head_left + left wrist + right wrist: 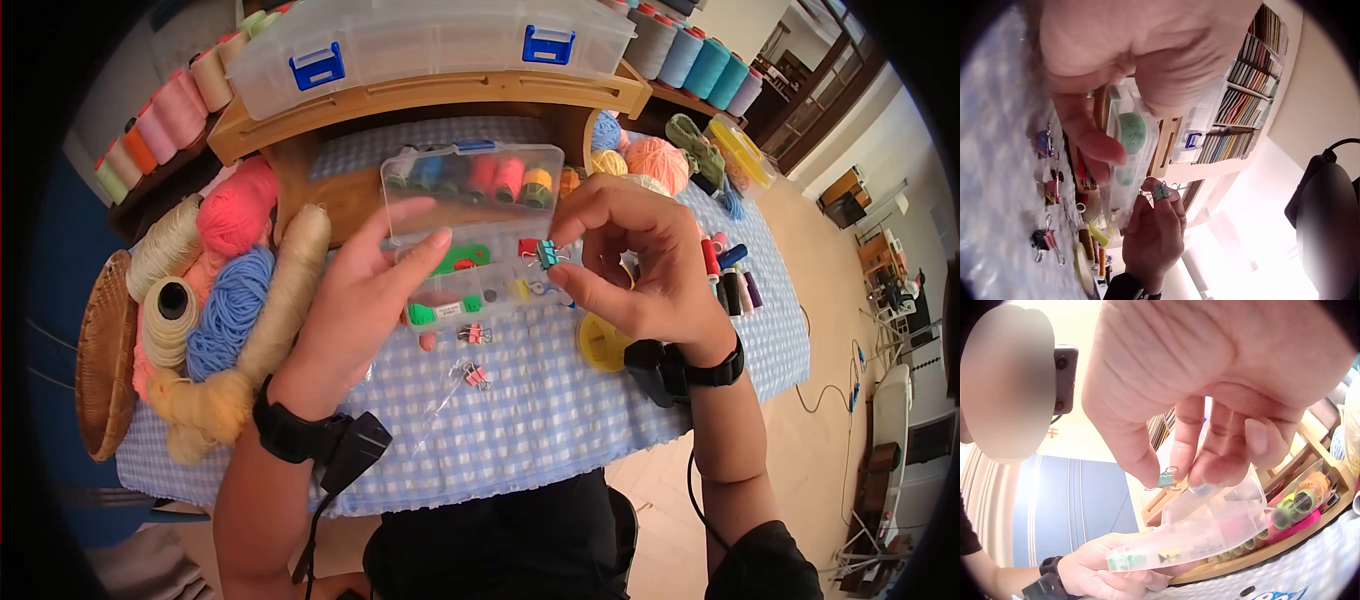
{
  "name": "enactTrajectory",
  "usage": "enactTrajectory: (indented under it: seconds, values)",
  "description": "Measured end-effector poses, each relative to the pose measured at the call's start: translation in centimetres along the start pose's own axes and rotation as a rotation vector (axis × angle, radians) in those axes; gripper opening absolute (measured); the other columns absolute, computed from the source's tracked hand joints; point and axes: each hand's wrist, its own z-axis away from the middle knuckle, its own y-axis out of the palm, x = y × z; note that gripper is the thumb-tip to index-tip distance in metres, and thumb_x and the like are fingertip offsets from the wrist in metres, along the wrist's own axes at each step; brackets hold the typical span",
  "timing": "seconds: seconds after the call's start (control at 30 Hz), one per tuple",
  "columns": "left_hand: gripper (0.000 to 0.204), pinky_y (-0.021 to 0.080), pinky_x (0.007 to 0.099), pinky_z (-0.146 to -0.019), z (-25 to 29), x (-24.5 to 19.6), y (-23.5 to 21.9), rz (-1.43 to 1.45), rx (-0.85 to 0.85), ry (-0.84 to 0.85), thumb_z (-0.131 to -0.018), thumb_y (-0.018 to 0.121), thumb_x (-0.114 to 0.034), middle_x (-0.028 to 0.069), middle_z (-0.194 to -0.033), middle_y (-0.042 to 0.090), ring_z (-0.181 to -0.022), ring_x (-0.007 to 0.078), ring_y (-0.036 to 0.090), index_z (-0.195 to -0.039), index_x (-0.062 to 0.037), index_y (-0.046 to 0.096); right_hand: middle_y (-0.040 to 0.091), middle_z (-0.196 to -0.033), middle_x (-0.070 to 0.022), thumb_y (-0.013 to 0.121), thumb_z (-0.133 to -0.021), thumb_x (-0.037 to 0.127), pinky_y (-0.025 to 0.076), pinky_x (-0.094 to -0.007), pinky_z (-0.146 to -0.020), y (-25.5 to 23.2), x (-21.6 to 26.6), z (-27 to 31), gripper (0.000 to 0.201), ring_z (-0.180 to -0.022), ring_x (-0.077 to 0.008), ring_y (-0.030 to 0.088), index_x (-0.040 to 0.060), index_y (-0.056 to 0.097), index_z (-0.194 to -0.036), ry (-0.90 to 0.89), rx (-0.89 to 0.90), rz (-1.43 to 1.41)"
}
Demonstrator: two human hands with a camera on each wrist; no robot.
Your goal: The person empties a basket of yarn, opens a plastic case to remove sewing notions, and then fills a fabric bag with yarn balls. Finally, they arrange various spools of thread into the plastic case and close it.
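My left hand point(345, 290) grips a clear plastic compartment box point(468, 284) above the table, its thumb over the near left edge and fingers underneath. The box's hinged lid point(405, 222) stands raised. Inside lie green items point(465, 258) and small metal pieces. Between thumb and fingertips my right hand point(650, 260) pinches a teal binder clip point(547, 254), held over the box's right end. Right beside it shows a red clip point(527, 246). Below the box, pink binder clips point(476, 376) lie on the cloth; the left wrist view also shows a bluish clip point(1043, 144) there.
Yarn skeins point(240, 310) and a wicker basket point(105, 360) crowd the left. A wooden riser point(420, 95) spans the back, carrying a large clear case point(430, 60). At right are a yellow round container point(603, 345), thread spools point(735, 285) and yarn balls point(655, 163).
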Motion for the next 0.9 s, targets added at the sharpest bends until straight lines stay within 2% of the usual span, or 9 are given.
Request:
enactTrajectory:
  seconds: [0.13,0.23,0.3,0.4,0.53,0.73,0.8,0.83,0.9]
  values:
    - [0.051,0.053,0.0301,-0.05,0.3,-0.3,0.4,-0.025,0.108,-0.076,-0.103,0.064,-0.023,0.0146,-0.114,0.069,-0.088,0.0198,0.072,-0.145,-0.0052,0.041,0.069,-0.076,0.0017,0.08,-0.079,0.006,0.037,-0.0202,-0.046,0.0,0.8,0.5,0.014,-0.05,-0.003,0.055,0.0033,0.07,-0.087,0.119,0.011,0.002]
    - [0.055,0.057,0.0297,-0.056,0.2,0.2,0.5,-0.05,0.165,0.004,-0.104,0.063,-0.022,0.0156,-0.119,0.067,-0.095,0.0193,0.07,-0.149,-0.0079,0.033,0.071,-0.078,0.0004,0.08,-0.08,0.007,0.039,-0.0204,-0.046,0.1,1.0,0.5,0.013,-0.05,-0.0042,0.058,0.0032,0.07,-0.087,0.099,0.049,0.059]
    - [0.066,0.062,0.0305,-0.067,0.4,-0.1,0.8,-0.047,0.125,0.08,-0.103,0.063,-0.019,0.0175,-0.127,0.063,-0.105,0.0196,0.067,-0.153,-0.0116,0.021,0.072,-0.078,-0.0004,0.08,-0.08,0.007,0.04,-0.021,-0.046,0.2,0.7,0.6,0.013,-0.049,-0.0053,0.059,0.0034,0.069,-0.086,0.069,0.055,0.081]
    - [0.075,0.063,0.0316,-0.076,0.3,0.1,0.8,-0.044,0.134,0.179,-0.103,0.064,-0.016,0.0201,-0.133,0.06,-0.111,0.0195,0.065,-0.155,-0.0174,0.011,0.072,-0.079,-0.0007,0.08,-0.079,0.007,0.04,-0.0214,-0.046,0.1,0.3,0.6,0.013,-0.049,-0.0058,0.059,0.0036,0.069,-0.086,0.059,0.071,0.138]
    - [0.071,0.06,0.0233,-0.066,0.5,0.1,1.4,-0.079,0.108,0.25,-0.105,0.058,-0.015,0.0196,-0.135,0.062,-0.106,0.0179,0.069,-0.157,-0.0192,0.009,0.072,-0.08,-0.0003,0.08,-0.078,0.007,0.04,-0.0215,-0.046,0.5,0.8,0.5,0.013,-0.049,-0.0057,0.058,0.0037,0.069,-0.085,0.049,0.031,0.141]
    - [0.057,0.06,0.0222,-0.066,0.6,0.0,0.8,-0.128,0.115,0.297,-0.106,0.054,-0.012,0.0215,-0.139,0.06,-0.106,0.0188,0.069,-0.15,-0.0186,0.02,0.072,-0.08,0.0005,0.079,-0.078,0.006,0.041,-0.0219,-0.047,0.5,1.0,0.5,0.013,-0.049,-0.0052,0.058,0.0036,0.069,-0.085,0.04,-0.025,0.177]
    - [0.035,0.061,0.0228,-0.068,0.6,-0.5,0.4,-0.19,0.193,0.213,-0.106,0.056,-0.012,0.0188,-0.138,0.06,-0.106,0.0173,0.069,-0.137,-0.0132,0.041,0.072,-0.08,-0.0009,0.079,-0.078,0.006,0.041,-0.0221,-0.047,0.5,1.2,0.5,0.013,-0.049,-0.0059,0.058,0.0039,0.068,-0.084,0.035,-0.031,0.218]
    - [0.035,0.061,0.0228,-0.068,0.5,-0.2,0.3,-0.191,0.193,0.217,-0.106,0.056,-0.012,0.0188,-0.138,0.06,-0.106,0.0173,0.069,-0.137,-0.0132,0.041,0.072,-0.08,-0.0009,0.079,-0.078,0.006,0.041,-0.0221,-0.047,0.4,1.2,0.5,0.013,-0.049,-0.0059,0.058,0.0039,0.068,-0.084,0.032,-0.032,0.219]
    - [0.023,0.062,0.0264,-0.074,-0.1,0.7,0.2,-0.183,0.26,0.276,-0.103,0.062,-0.014,0.0121,-0.133,0.064,-0.106,0.0153,0.068,-0.124,-0.0047,0.063,0.072,-0.083,-0.0035,0.08,-0.078,0.006,0.041,-0.0225,-0.047,0.3,1.0,0.5,0.014,-0.049,-0.0075,0.058,0.0033,0.069,-0.086,-0.012,-0.027,0.269]
